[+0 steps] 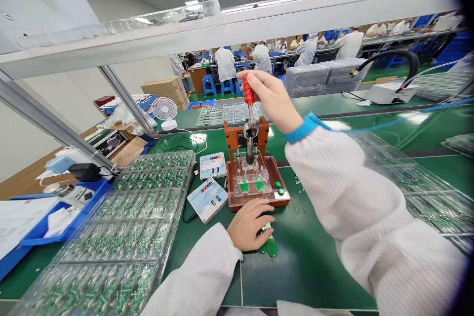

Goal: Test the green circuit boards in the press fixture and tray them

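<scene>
My right hand (272, 98) is closed around the red handle (247, 91) of a toggle clamp, raised above a brown test fixture (255, 177). The fixture carries a clear plate with two green circuit boards (252, 185) under it and green buttons at its right. My left hand (249, 224) rests curled on the green mat just in front of the fixture, fingers closed on small green circuit boards (269, 245) lying there.
Clear trays of green boards (122, 227) fill the left side; more trays (425, 192) lie at the right. Two small meters (208, 198) sit left of the fixture. A blue bin (44, 227), a white fan (165, 108) and other workers at far benches are in view.
</scene>
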{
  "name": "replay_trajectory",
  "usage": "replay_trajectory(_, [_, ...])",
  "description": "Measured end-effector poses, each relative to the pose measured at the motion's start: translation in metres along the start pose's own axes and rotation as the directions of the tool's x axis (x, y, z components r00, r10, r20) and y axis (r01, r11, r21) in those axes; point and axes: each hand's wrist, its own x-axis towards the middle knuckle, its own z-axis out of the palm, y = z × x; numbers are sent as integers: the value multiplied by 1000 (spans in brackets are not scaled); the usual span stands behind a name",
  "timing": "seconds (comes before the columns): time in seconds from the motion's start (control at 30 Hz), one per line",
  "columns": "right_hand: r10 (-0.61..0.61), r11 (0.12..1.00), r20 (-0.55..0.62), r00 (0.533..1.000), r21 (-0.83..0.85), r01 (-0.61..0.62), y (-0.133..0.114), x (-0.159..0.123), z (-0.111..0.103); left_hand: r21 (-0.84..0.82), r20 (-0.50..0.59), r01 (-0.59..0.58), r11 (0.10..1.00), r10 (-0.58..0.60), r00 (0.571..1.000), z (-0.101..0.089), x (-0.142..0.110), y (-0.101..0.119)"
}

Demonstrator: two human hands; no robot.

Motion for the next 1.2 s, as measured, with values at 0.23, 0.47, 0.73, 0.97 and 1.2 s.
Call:
replay_trajectory(0.23, [-328,881,66,942,-338,330,-44,-103,-2,2,-23,-3,1000,3,1000,3,-1,0])
replay_trajectory(0.47, [-341,887,20,940,-323,328,-18,-141,9,-6,1,10,1000,-10,1000,2,1,0])
replay_trajectory(0.73, [-356,912,39,934,-205,356,22,-168,19,-1,-24,3,1000,-3,1000,2,3,0])
replay_trajectory(0.97, [-350,930,-57,935,-143,339,26,-172,32,25,-23,14,1000,-13,1000,7,2,-2])
replay_trajectory(1.2, [-345,934,-51,937,-117,338,25,-174,32,39,76,92,995,-95,993,10,0,-2])
